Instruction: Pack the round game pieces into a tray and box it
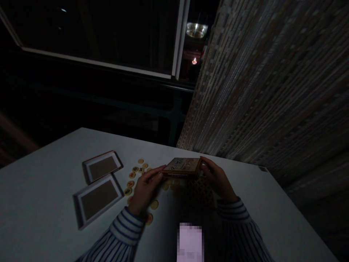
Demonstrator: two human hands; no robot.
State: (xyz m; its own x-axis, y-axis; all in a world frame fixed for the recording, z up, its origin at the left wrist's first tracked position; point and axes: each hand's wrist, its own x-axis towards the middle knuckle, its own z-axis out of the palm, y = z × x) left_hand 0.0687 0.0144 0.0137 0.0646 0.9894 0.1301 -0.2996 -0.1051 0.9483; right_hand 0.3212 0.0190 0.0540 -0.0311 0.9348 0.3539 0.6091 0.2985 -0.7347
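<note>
**Box (181, 165) held above discs (130, 184) on table (43, 203)**

The box is raised over the table, nearer its far edge than its near edge, with its printed top facing up and its lettered side toward the person. 2 hands carry it. The left hand (144, 189) pinches the box's left end, thumb at the front side and the other fingers close together. The right hand (218, 180) grips the right end, its forefinger along the rim; how its other fingers sit is too dim to tell.

The discs lie loose around and under the left hand, some with red or dark marks, others plain. Below the box and right hand is a dark patterned thing (200, 191), too shadowed to name.

Toward the table's left edge lie 2 open trays, hollow side up: the far tray (102, 167) closer to the far left corner, the near tray (99, 200) just beside it. A small label (263, 169) sits at the far right corner. A curtain (245, 72) hangs past the far edge.
</note>
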